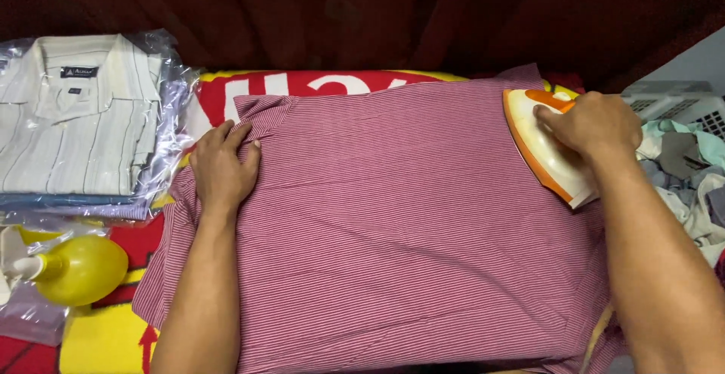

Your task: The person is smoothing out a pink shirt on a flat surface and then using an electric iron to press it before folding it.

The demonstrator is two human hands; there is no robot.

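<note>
Two hands are working on a maroon striped shirt (408,215): the left hand (223,169) is lying open and flat near its collar, and the right hand (596,125) is gripping a white and orange iron (540,151) on its far right edge. Folded shirts in clear plastic bags (83,125) are lying at left, with a yellow spray bottle (75,268) below and a white laundry basket (672,98) at right.

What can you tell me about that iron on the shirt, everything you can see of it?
The iron is white with orange trim and an orange handle, plastic by its look. It rests sole-down at the right edge of the red striped shirt, tip pointing to the far side. The right hand grips its handle, hiding much of the top. No cord shows.
</note>
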